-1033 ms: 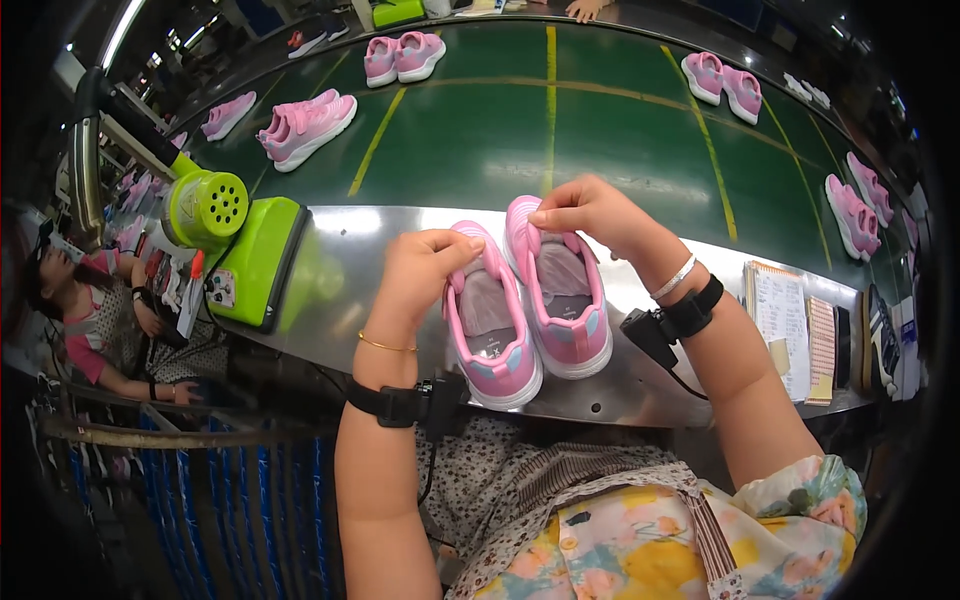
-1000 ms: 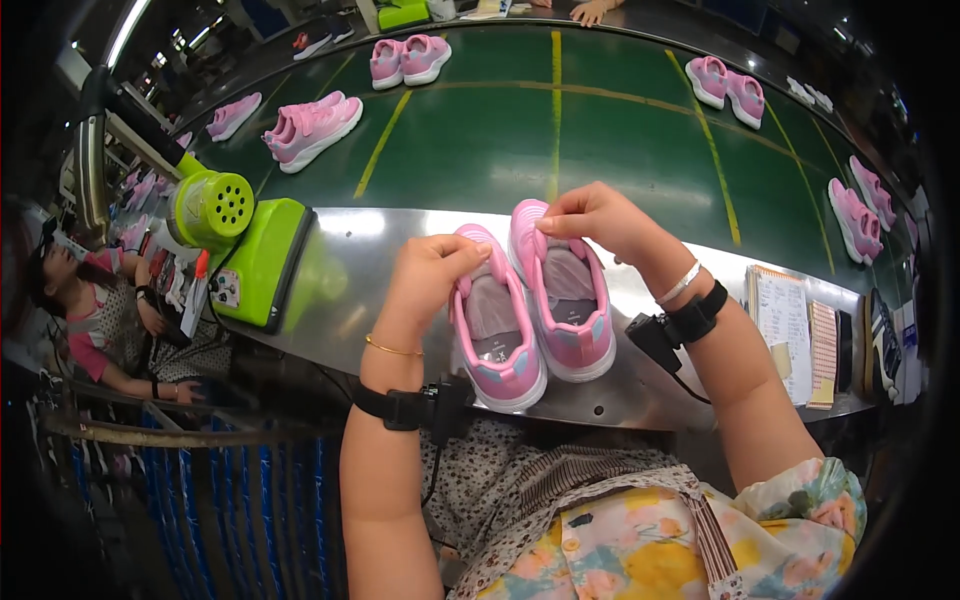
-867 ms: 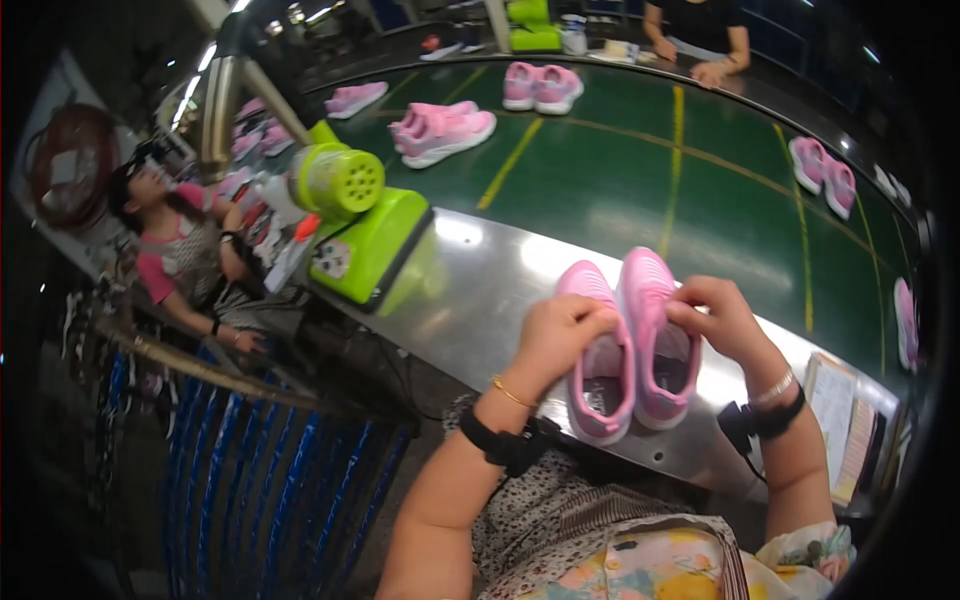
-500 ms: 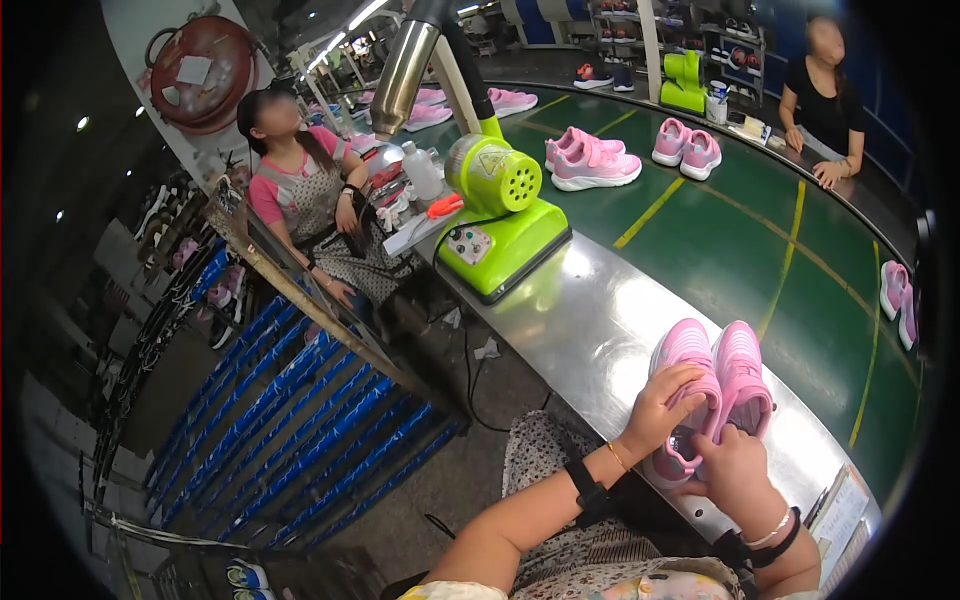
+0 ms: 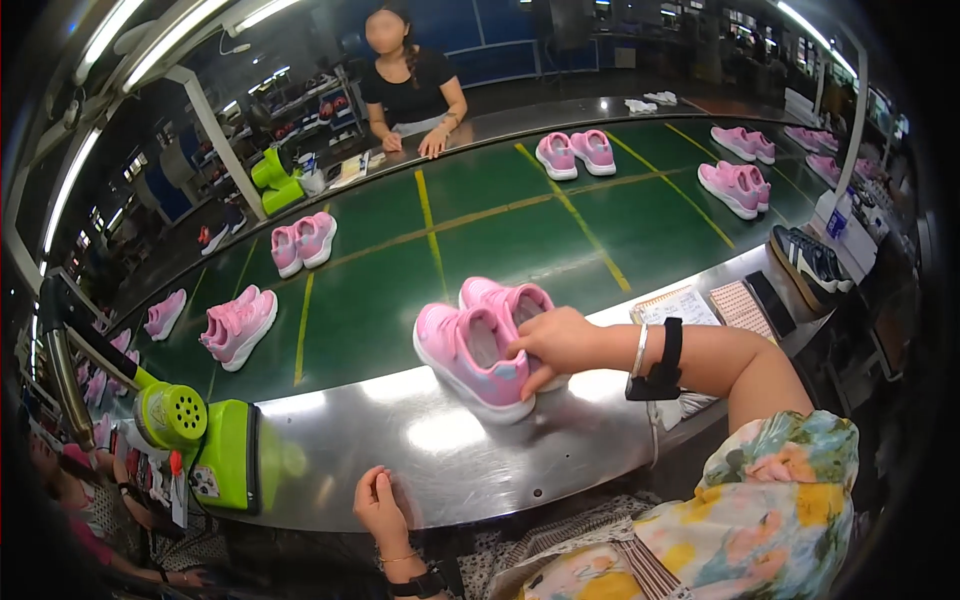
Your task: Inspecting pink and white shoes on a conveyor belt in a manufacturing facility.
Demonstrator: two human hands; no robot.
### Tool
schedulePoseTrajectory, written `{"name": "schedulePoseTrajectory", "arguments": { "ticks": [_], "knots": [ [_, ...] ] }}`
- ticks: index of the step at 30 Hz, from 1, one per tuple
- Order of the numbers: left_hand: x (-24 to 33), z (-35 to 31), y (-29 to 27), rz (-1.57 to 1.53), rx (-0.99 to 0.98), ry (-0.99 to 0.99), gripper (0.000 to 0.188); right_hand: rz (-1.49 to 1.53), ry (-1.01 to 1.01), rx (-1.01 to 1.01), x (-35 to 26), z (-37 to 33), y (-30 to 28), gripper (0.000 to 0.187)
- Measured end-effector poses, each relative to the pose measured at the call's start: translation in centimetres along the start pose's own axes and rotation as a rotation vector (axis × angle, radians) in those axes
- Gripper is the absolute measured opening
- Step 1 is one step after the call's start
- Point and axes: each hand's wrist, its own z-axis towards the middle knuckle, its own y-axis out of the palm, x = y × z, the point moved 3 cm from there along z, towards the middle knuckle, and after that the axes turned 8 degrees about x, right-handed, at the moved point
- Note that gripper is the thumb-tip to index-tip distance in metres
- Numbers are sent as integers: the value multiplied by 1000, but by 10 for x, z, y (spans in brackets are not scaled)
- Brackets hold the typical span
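A pair of pink sneakers (image 5: 470,345) with white soles is on the steel ledge (image 5: 350,430), beside the green conveyor belt (image 5: 370,300). My right hand (image 5: 555,345) pinches the heels, its thumb low at the back of the near shoe and its fingers over the collars. The shoes' toes point up and left. To the lower left, my left hand (image 5: 382,505) is at the ledge's front edge, apart from the shoes. Its fingers are loosely curled together, and nothing shows in them.
A lime-green blower (image 5: 225,450) stands at the ledge's left end. Several pink pairs, such as these sneakers (image 5: 575,155), sit on the belt. Right of me lie a notebook (image 5: 675,308) and dark sneakers (image 5: 805,265). A person (image 5: 415,95) stands across the belt.
My view has swung to the right. My left hand has let go of the sneakers and drawn away to the left. My right hand now grips both heels, and the pair is closer to the belt.
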Motion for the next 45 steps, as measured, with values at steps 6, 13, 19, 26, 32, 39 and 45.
{"name": "schedulePoseTrajectory", "arguments": {
  "ticks": [6,13,19,26,32,39,45],
  "knots": [
    [2,-3,3,0,-8,55,12,-571,413,504,161,-39,-75,41],
    [2,1,0,60,6,40,11,76,573,273,78,-23,-3,47],
    [2,2,-2,157,24,111,11,788,457,110,-56,27,64,44],
    [3,0,-4,101,24,61,11,1637,631,169,-116,72,124,42],
    [13,-1,-6,119,50,64,11,1772,866,119,-101,60,157,48],
    [4,3,-6,216,57,84,11,1830,878,74,-99,62,166,50],
    [2,4,-6,185,38,50,12,1865,922,72,-99,61,158,48]
  ]
}}
